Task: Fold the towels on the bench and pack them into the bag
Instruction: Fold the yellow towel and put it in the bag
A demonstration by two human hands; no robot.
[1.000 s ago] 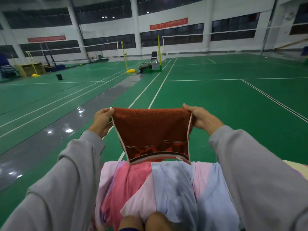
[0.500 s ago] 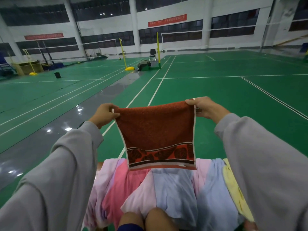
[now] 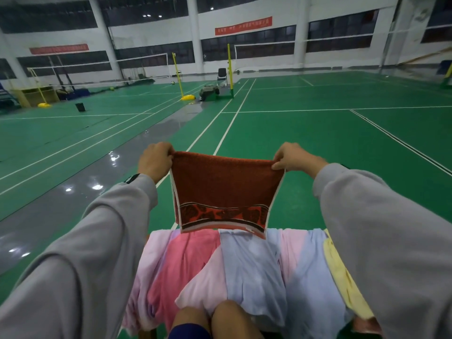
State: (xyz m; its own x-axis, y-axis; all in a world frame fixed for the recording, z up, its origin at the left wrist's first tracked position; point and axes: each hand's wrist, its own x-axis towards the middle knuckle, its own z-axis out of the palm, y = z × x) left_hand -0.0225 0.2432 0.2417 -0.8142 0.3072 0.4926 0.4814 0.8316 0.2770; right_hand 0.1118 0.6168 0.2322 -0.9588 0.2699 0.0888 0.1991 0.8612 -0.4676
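Observation:
A rust-red towel (image 3: 223, 189) with a patterned band and white edging hangs stretched in the air in front of me. My left hand (image 3: 155, 159) pinches its top left corner and my right hand (image 3: 294, 157) pinches its top right corner. Its lower edge hangs just above a pile of towels on the bench: a pink towel (image 3: 188, 260), a pale blue towel (image 3: 254, 270), a lilac-pink towel (image 3: 151, 255) at the left and a yellow towel (image 3: 342, 277) at the right. The bench itself is hidden under them. No bag is in view.
My bare knees (image 3: 215, 319) show at the bottom centre, against the bench. Beyond lies a green badminton court floor (image 3: 318, 143) with white lines, a wet grey strip (image 3: 73, 192) at the left, and net posts, a chair (image 3: 222, 75) and a small black bin (image 3: 80, 106) far off.
The red towel has stayed stretched between both hands, shifting slightly up and down. The view tilted, so the yellow towel at the right came into sight.

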